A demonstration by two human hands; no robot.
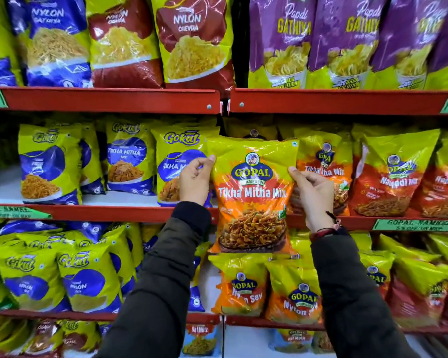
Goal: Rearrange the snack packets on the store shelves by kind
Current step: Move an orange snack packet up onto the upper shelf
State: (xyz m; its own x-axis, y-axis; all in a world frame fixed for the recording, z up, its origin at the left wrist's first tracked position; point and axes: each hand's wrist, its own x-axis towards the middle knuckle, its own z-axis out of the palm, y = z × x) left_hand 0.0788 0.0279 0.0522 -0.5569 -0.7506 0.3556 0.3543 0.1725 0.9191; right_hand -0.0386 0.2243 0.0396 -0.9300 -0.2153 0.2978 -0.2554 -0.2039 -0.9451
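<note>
I hold an orange and yellow Gopal Tikha Mitha Mix packet upright in front of the middle shelf. My left hand grips its left edge and my right hand grips its right edge. Just behind it to the right stands another Gopal Tikha Mitha Mix packet. To the left stand blue and yellow Gokul Tikha Mitha packets. Red Gopal Navrandi Mix packets fill the right of the same shelf.
Red shelf edges run across the rack. Nylon Chevda and purple Papdi Gathiya packets are on the top shelf. Gokul Nylon packets and Gopal Nylon Sev packets fill the lower shelf. Dal Moth packets sit at the bottom.
</note>
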